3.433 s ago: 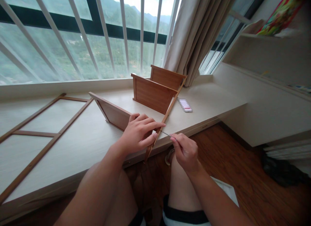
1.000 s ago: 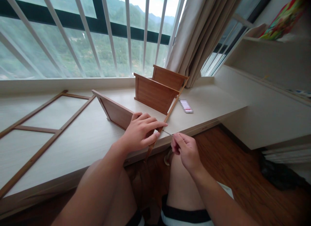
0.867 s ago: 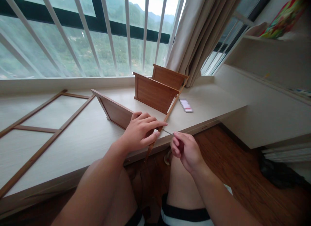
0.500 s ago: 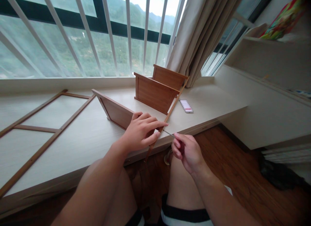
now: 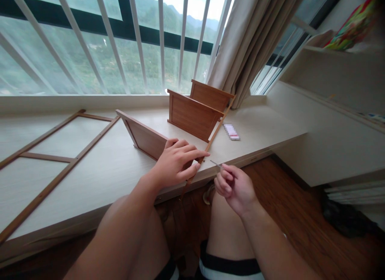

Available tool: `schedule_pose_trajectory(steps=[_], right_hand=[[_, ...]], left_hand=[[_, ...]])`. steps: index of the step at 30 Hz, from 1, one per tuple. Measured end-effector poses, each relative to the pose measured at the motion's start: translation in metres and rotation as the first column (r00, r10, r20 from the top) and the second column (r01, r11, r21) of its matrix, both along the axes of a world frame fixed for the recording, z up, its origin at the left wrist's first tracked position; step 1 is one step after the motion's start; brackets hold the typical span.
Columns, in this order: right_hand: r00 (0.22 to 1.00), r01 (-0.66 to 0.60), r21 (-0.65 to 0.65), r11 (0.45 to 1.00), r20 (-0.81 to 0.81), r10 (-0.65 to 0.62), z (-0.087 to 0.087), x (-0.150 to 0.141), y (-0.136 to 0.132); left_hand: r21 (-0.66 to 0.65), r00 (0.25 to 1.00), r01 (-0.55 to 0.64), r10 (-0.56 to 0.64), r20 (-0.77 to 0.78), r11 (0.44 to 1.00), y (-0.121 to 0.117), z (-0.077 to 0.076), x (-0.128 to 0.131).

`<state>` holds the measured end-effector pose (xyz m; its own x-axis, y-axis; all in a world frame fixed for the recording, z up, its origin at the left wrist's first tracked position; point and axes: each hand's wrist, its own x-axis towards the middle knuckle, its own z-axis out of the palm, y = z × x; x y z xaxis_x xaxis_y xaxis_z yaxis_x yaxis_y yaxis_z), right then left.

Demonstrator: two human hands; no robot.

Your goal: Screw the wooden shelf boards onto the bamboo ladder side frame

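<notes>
Where the nearest of three wooden panels meets a narrow wooden rail (image 5: pixel 216 131), at the front edge of a pale window ledge (image 5: pixel 264 123), we have our left hand (image 5: pixel 178 161). It grasps the rail, forefinger laid across it and thumb against its side, the other fingers over the end of the nearest panel (image 5: pixel 144 135). Our right hand (image 5: pixel 236 187) pinches a thin metal tool (image 5: pixel 215 164) between thumb and fingers; its tip points at the rail, just beside it but apart.

Farther along the rail, the middle panel (image 5: pixel 191 118) and far panel (image 5: pixel 212 96) stand on edge, roughly parallel. To the right of the rail lies a small flat object (image 5: pixel 231 132), blurred by pixels. On our left, a ladder-like wooden frame (image 5: pixel 57 179) lies flat on the ledge.

Behind the ledge are white window bars (image 5: pixel 162 39), with green hills outside, and a beige curtain (image 5: pixel 249 39). Below us are our bare knees and a dark wooden floor (image 5: pixel 282 191), where a black bag (image 5: pixel 345 216) lies at the right.
</notes>
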<state>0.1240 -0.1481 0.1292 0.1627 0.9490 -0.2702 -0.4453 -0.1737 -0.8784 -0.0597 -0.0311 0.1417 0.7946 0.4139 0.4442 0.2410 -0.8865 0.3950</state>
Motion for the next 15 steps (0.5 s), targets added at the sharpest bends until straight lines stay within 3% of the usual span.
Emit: schedule_pose_trajectory(steps=[2, 5, 10, 13, 15], right_hand=[[1.000, 0.014, -0.004, 1.000, -0.012, -0.014, 0.002, 0.004, 0.000], [0.970, 0.024, 0.075, 0.997, 0.238, -0.042, 0.000, 0.006, -0.003], [0.710, -0.035, 0.182, 0.983, 0.696, -0.104, -0.003, -0.002, -0.011], [0.576, -0.063, 0.209, 0.976, 0.806, -0.136, -0.003, -0.004, -0.012], [0.542, -0.075, 0.215, 0.974, 0.828, -0.141, -0.004, -0.003, -0.012]], left_hand=[[0.001, 1.000, -0.001, 0.001, 0.002, 1.000, 0.000, 0.000, 0.000], [0.000, 1.000, -0.006, 0.006, 0.001, 1.000, 0.000, 0.000, 0.000], [0.001, 1.000, 0.000, 0.000, -0.007, 1.000, 0.000, 0.000, 0.001], [0.006, 1.000, -0.003, 0.003, -0.005, 1.000, 0.000, 0.001, 0.001], [0.006, 1.000, -0.003, 0.003, -0.006, 1.000, 0.000, 0.001, 0.001]])
